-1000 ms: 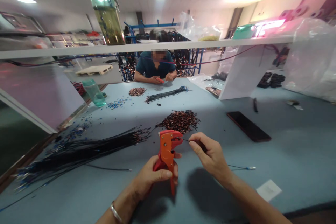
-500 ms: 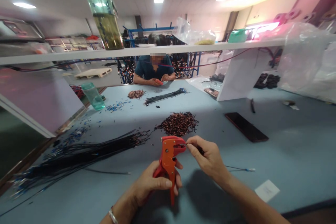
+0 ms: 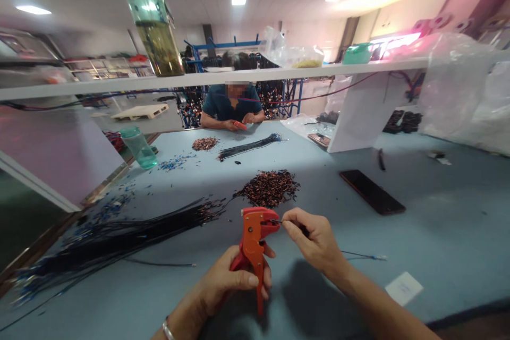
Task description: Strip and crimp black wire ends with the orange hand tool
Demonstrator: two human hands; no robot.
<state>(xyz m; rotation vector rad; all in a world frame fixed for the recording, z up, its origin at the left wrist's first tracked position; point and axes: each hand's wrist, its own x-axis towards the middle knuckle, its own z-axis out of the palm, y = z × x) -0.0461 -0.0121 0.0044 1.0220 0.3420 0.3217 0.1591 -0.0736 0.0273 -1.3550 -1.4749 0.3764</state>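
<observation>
My left hand (image 3: 235, 279) is wrapped round the handles of an orange and red wire stripper (image 3: 252, 241), held upright with its jaws facing right. Between thumb and fingers my right hand (image 3: 313, 236) pinches a thin black wire (image 3: 278, 221), whose tip reaches the stripper's jaws. The wire's other part passes under the hand and comes out by the wrist, with a terminal end (image 3: 376, 257) at the right. Just behind the tool lies a heap of small copper and black pieces (image 3: 271, 188). A long bundle of black wires (image 3: 139, 236) spreads to the left.
A black phone (image 3: 372, 192) and a white paper slip (image 3: 404, 288) lie at the right. Across the table a person (image 3: 233, 106) holds a red tool. A white shelf (image 3: 223, 77) crosses above, carrying a tall bottle (image 3: 159, 45). A green cup (image 3: 139, 147) stands at the left.
The black wire now shows in the gap between the stripper's jaws and my right fingers. Both hands keep nearly the same place; the whole view has shifted slightly.
</observation>
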